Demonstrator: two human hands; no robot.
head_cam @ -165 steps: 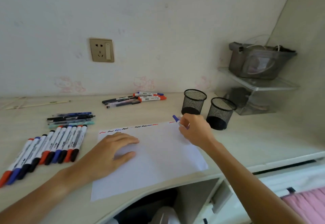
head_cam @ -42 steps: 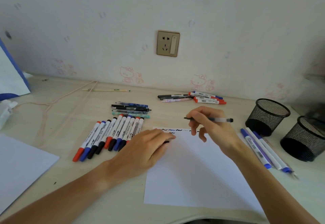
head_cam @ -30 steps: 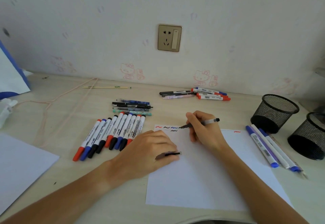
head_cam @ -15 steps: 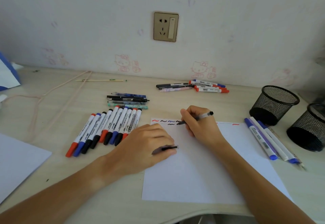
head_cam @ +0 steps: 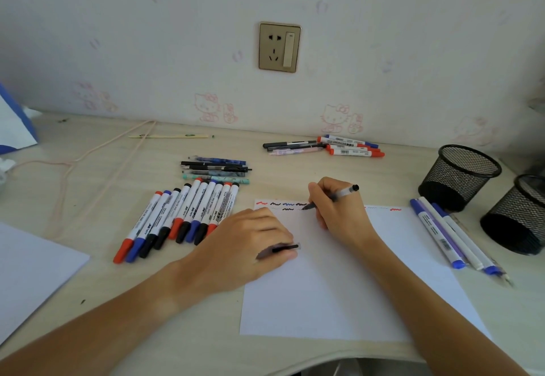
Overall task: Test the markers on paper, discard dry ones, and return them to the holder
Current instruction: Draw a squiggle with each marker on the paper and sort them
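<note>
My right hand (head_cam: 336, 209) grips a clear black-ink pen (head_cam: 345, 192) with its tip on the top edge of the white paper (head_cam: 339, 287), beside short red, black and blue squiggles (head_cam: 283, 205). My left hand (head_cam: 244, 246) rests on the paper's left edge and pinches the pen's black cap (head_cam: 284, 248). A row of several whiteboard markers (head_cam: 182, 216) lies left of the paper. Two black mesh holders (head_cam: 458, 175) (head_cam: 517, 213) stand at the right.
Thin pens (head_cam: 216, 169) lie behind the marker row. Another group of pens and markers (head_cam: 323, 147) lies by the wall. Three blue-capped markers (head_cam: 448, 234) lie right of the paper. A second sheet (head_cam: 29, 272) sits at left, with a pink cord (head_cam: 97, 151) and a wall socket (head_cam: 279, 47).
My right hand has brought the pen tip down onto the paper's second row of squiggles and is marking there. My left hand stays put with the cap.
</note>
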